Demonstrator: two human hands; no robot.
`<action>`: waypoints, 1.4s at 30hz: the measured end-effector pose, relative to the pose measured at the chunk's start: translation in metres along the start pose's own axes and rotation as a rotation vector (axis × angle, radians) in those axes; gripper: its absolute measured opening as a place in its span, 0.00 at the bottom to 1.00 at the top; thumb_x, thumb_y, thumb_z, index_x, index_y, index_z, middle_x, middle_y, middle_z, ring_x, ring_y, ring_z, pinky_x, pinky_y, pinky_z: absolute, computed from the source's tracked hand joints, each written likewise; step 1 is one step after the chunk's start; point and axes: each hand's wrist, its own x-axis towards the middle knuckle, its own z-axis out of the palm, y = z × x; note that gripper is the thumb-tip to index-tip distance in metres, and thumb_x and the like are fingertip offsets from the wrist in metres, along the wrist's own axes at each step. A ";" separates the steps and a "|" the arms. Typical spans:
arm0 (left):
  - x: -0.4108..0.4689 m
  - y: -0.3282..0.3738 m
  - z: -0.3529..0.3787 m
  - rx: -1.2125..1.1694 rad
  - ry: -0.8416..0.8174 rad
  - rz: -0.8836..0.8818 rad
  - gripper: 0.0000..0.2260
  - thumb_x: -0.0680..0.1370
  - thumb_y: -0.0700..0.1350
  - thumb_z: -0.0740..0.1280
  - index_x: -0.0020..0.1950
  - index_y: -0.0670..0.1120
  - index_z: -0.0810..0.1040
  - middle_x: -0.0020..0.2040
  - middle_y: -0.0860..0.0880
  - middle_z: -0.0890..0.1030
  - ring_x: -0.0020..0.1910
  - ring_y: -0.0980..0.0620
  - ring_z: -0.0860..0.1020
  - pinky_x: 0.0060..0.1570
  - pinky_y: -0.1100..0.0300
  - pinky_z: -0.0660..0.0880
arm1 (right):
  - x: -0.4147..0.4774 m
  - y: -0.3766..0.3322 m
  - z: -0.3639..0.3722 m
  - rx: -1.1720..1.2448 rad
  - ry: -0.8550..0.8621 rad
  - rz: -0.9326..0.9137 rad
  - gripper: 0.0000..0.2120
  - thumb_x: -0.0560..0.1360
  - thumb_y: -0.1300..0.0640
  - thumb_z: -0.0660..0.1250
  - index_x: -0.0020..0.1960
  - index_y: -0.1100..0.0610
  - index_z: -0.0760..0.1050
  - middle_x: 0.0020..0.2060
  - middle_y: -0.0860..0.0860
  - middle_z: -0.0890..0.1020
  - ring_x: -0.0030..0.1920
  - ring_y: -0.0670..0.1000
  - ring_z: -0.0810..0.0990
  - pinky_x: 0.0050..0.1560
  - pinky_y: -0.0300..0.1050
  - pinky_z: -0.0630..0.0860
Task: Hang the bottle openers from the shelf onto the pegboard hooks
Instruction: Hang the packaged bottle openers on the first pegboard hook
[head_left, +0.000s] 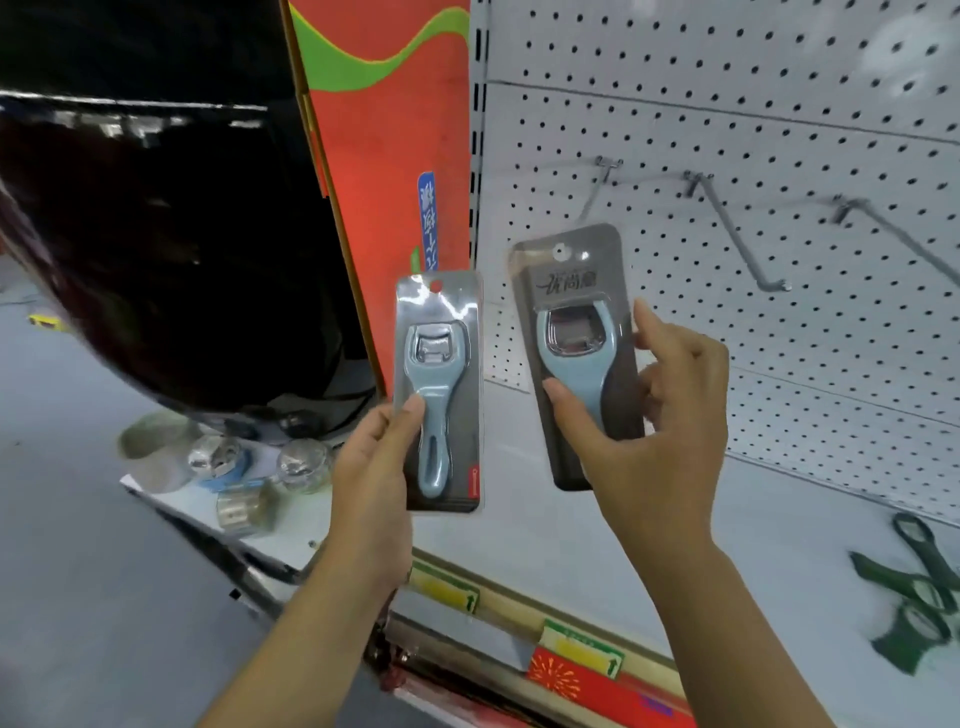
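Right grip (649, 431) covers the bottom of the right carded opener (576, 312), handle end lost behind thumb and palm. Left grip (379, 457) tucks its fingers behind the left carded opener (439, 389). Far-right hook (906, 239) runs off the edge. Green openers (917, 590) on the shelf (779, 545): smeared, cropped. Price labels (582, 649): unreadable.

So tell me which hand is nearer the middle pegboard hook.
Right. The right hand is below-left of the middle hook; the left hand is much farther left.
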 end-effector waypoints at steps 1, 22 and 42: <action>0.004 -0.001 0.000 -0.005 -0.024 -0.012 0.07 0.76 0.49 0.69 0.48 0.45 0.79 0.41 0.49 0.86 0.38 0.53 0.83 0.41 0.55 0.80 | -0.001 -0.002 0.001 -0.008 0.027 0.006 0.37 0.69 0.52 0.78 0.73 0.58 0.69 0.59 0.50 0.70 0.46 0.54 0.77 0.47 0.48 0.80; 0.053 0.028 -0.023 0.049 -0.579 0.106 0.20 0.64 0.61 0.79 0.44 0.48 0.83 0.41 0.48 0.83 0.39 0.51 0.81 0.39 0.60 0.78 | 0.032 -0.002 0.023 0.007 0.025 0.423 0.20 0.80 0.48 0.65 0.71 0.46 0.70 0.65 0.43 0.74 0.59 0.34 0.76 0.52 0.22 0.70; 0.084 0.013 0.008 0.278 -0.680 0.243 0.03 0.75 0.52 0.69 0.41 0.57 0.80 0.35 0.57 0.81 0.34 0.60 0.77 0.34 0.67 0.74 | 0.050 -0.047 0.008 -0.172 0.056 0.007 0.15 0.80 0.52 0.65 0.65 0.53 0.79 0.65 0.45 0.79 0.69 0.44 0.74 0.69 0.38 0.68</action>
